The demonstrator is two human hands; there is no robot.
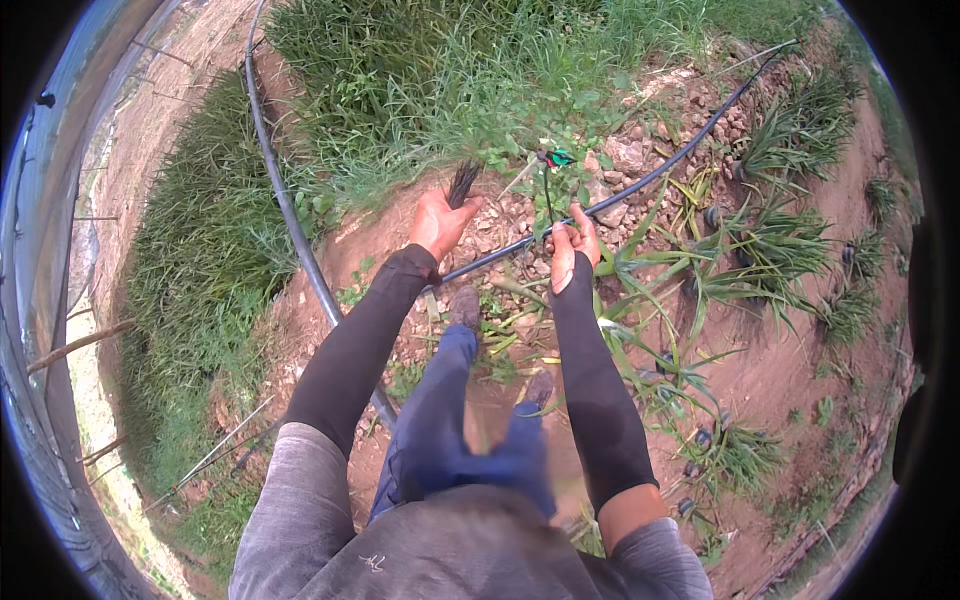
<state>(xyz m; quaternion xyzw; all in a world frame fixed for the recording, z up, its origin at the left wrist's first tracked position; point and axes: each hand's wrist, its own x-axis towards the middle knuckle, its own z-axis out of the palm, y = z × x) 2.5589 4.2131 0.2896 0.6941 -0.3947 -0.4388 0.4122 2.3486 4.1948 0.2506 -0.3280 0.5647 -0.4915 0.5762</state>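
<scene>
My left hand is closed around a bundle of thin dark sticks, whose ends stick up past the thumb. To its right, my right hand grips a thin black hose where a slim upright black stem meets it; the fingertips partly hide that joint. Topping the stem is a small green and red sprinkler head. The hose slants from below my left hand up to the far right.
A thicker black pipe runs down the left side. Tall grass grows beyond, and rubble lies behind the hose. Spiky-leaved plants in small dark pots stand at right. My shoes are on reddish soil.
</scene>
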